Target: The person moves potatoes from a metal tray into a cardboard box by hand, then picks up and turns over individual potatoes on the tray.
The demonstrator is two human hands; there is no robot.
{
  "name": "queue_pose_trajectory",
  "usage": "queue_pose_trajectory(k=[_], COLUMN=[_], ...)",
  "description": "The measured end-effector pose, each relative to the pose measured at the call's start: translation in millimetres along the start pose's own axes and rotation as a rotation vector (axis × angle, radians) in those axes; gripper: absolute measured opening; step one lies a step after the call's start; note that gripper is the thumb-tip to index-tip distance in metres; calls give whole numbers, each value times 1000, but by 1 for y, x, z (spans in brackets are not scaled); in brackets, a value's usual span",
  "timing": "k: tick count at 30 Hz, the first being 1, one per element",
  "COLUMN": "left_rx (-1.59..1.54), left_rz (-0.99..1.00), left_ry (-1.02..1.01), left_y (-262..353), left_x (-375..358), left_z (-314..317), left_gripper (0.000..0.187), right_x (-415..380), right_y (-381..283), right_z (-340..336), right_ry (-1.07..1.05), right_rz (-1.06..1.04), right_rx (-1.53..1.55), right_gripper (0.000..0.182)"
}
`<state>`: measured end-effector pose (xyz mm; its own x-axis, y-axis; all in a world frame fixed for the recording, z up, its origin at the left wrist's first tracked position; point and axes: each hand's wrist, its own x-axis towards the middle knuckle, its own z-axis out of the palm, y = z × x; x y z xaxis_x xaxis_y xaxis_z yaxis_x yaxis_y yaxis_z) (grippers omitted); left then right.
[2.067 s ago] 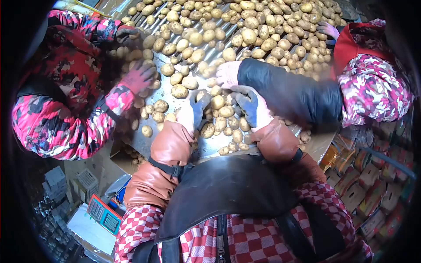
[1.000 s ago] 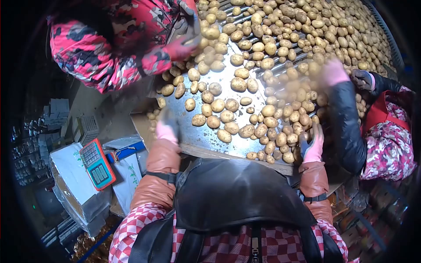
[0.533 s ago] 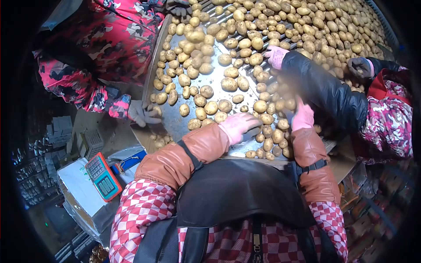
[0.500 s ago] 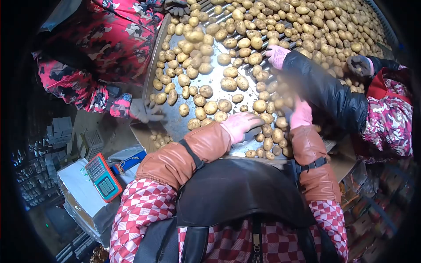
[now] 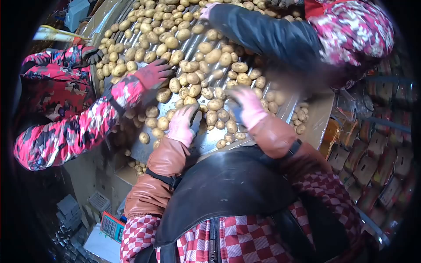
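Observation:
Potatoes point(image 5: 215, 104) of mixed sizes lie on a metal sorting surface point(image 5: 210, 142) in front of me. My left hand point(image 5: 183, 124), in a pink glove with a grey palm, rests at the near edge of them with its fingers stretched forward, touching or close to a few potatoes. My right hand point(image 5: 246, 105), gloved the same way and slightly blurred, reaches in from the right with its fingers apart and curved inward. A small group of potatoes lies between my two hands, and neither hand holds one.
A co-worker's red-gloved hand point(image 5: 153, 73) reaches over the potatoes from the left. Another co-worker's dark sleeve point(image 5: 267, 33) stretches across from the right. Cardboard boxes with smaller potatoes point(image 5: 300, 117) flank the table. A scale point(image 5: 112, 226) stands at lower left.
The view has swung to the right. My hands have drawn nearer each other around the potatoes. The left co-worker's arm now extends over the table, and the right co-worker's arm has shifted away from my right hand.

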<state>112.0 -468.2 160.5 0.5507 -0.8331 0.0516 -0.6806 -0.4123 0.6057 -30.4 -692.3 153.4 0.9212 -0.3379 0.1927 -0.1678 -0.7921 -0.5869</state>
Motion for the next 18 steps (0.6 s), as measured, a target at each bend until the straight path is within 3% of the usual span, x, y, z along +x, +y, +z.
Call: queue_pose_trajectory(k=[2, 4, 5, 7, 9, 10, 12, 13, 14, 15, 16, 18], left_rx=[-9, 8, 28, 269, 371, 433, 506, 498, 559, 627, 534, 490], left_rz=[95, 222, 245, 396, 284, 290, 113, 19, 18, 17, -66, -27], left_ry=[24, 40, -57, -67, -181, -161, -56, 32, 32, 40, -13, -14], left_y=[18, 36, 40, 43, 41, 29, 13, 7, 2, -1, 7, 7], left_x=[20, 46, 60, 86, 105, 115, 116, 113, 107, 96, 82, 58], left_z=[2, 14, 24, 37, 35, 26, 15, 11, 10, 7, 5, 11], left_gripper=[37, 38, 40, 46, 53, 57, 60, 60, 59, 58, 54, 51], right_x=[-21, -41, -48, -49, -44, -45, -37, -30, -6, -8, 6, 33], right_y=[6, 11, 12, 1, -7, 4, 18, 27, 23, 48, 61, 76], right_z=[-14, -10, 1, 4, -9, -8, -24, -34, -52, -47, -49, -44], right_ry=[32, -143, -183, -230, -236, -142, 42, 84, -48, 120, 116, -66], right_rz=[84, 253, 214, 179, 98, 29, -45, 73, 858, 304, 303, 339], right_rx=[-102, -392, -356, -173, -83, 45, 209, 222, 783, 49, -70, -248], right_gripper=[48, 56, 61, 48, 42, 41, 35, 32, 31, 30, 33, 40])
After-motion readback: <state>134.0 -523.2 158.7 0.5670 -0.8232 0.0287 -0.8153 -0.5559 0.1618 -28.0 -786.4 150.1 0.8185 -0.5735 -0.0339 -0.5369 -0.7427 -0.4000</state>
